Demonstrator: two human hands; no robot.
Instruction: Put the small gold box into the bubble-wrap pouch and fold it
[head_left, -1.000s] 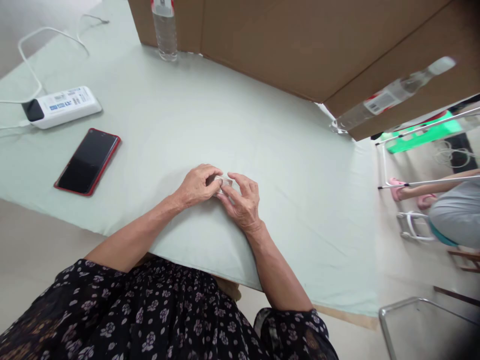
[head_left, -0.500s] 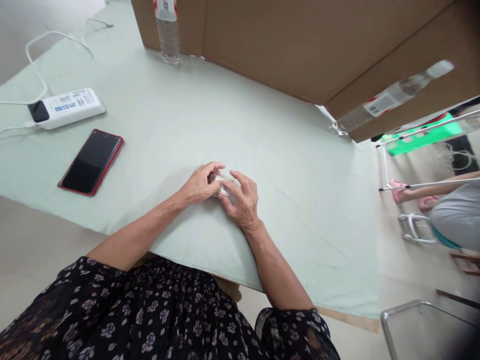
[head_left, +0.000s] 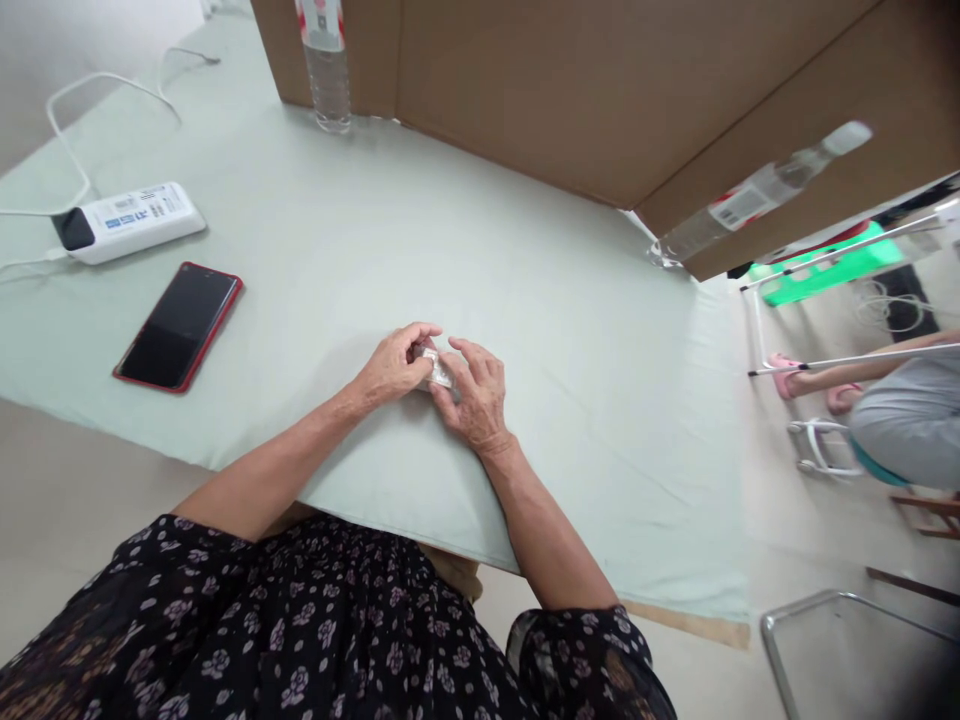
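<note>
Between my two hands is a small clear, shiny packet or case; its exact kind is too small to make out. My left hand is closed on its left end, thumb along the near side and fingers curled over the far side. On the right end, my right hand grips it with bent fingers and thumb. Both hands are low over the pale green tablecloth, near the table's front edge. Fingers hide much of the small thing.
To the left lie a black phone with a red case and a white power bank with cables. A brown cardboard panel stands at the back, water bottles against it. On the right, a seated person and a metal chair frame.
The view has shifted slightly. My right hand's fingers have moved a little over the small clear thing, and both hands still hold it in about the same place.
</note>
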